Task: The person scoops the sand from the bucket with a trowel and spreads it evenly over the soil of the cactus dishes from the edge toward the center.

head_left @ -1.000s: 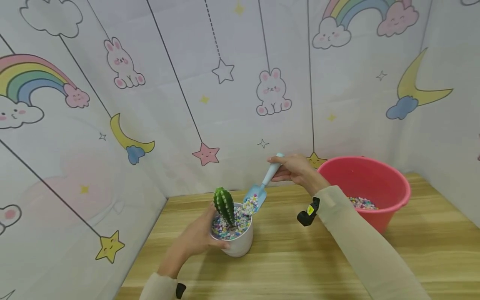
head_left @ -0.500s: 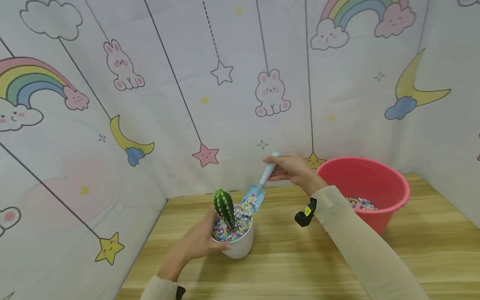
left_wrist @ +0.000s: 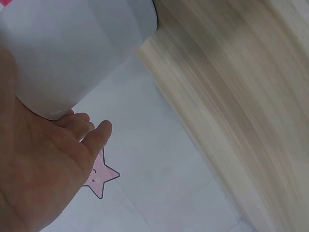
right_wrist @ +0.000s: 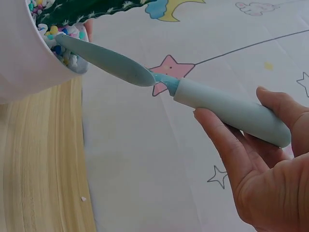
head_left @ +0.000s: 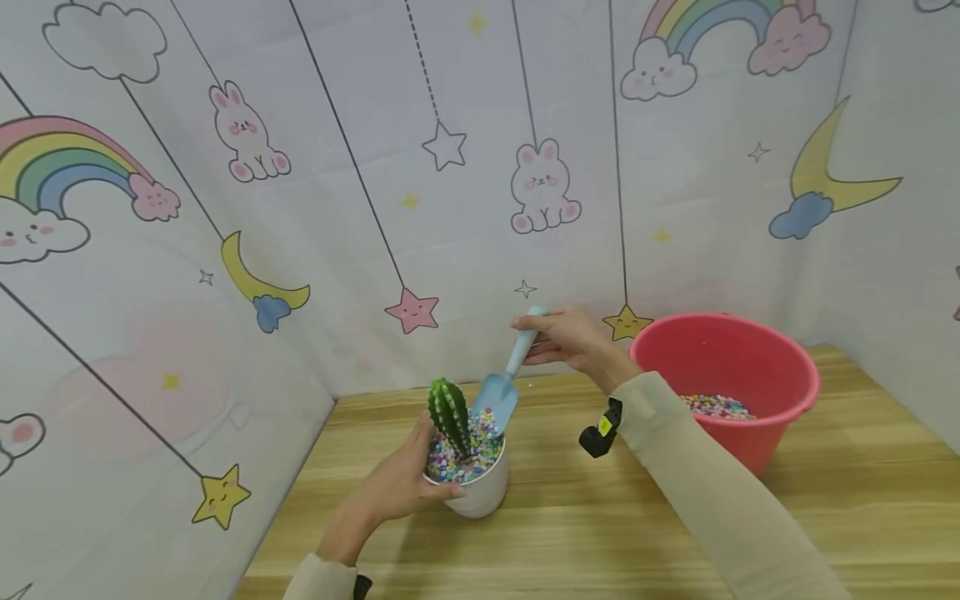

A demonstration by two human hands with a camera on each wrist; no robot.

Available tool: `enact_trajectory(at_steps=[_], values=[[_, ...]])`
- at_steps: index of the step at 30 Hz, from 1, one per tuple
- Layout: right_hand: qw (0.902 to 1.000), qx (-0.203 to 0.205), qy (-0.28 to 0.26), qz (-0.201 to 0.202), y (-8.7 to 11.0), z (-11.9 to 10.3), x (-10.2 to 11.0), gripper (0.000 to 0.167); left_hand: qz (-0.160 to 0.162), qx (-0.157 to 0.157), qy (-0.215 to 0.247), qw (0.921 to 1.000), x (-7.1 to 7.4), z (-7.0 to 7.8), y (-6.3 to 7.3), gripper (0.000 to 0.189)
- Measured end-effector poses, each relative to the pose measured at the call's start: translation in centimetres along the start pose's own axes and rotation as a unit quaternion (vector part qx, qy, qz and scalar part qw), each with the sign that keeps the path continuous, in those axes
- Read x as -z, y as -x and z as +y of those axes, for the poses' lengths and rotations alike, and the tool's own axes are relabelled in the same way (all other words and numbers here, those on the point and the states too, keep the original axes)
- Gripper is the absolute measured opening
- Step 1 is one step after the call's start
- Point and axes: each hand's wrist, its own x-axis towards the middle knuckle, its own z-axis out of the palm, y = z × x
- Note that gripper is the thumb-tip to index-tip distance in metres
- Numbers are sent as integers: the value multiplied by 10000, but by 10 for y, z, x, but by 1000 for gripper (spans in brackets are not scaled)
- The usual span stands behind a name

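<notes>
A green cactus stands in a white flowerpot filled with small multicoloured pebbles. My left hand holds the pot from its left side, thumb towards the front and fingers behind; the left wrist view has the palm against the pot wall. Between thumb and fingers, my right hand grips the pale handle of a small blue trowel. The blade slopes down over the pot's right rim, its tip at the pebbles beside the cactus. A few pebbles lie near that tip.
A large pink bucket with more pebbles inside stands on the wooden table, right of my right forearm. Printed cloth walls rise behind and to the left of the table. One pale pebble lies on the tabletop.
The trowel has shifted left and tipped down over the pot, and most pebbles have slid off its blade into the pot. My left hand keeps its hold on the pot.
</notes>
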Motion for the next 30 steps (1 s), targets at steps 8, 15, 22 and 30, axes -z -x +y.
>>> enact_trajectory(at_steps=[8, 15, 22, 30], values=[[9996, 202, 177, -95, 4, -7, -6, 25, 33, -16, -47, 10000, -1, -1, 0, 125], [9982, 392, 442, -60, 9, -16, -7, 25, -13, 162, -82, 9998, -1, 0, 0, 127], [9963, 568, 648, -33, 16, -24, -4, 32, 41, 274, -257, 9993, -1, 0, 2, 127], [9967, 695, 427, 1, 24, -32, 9, 36, 137, 248, -416, 9987, -2, 0, 1, 126]])
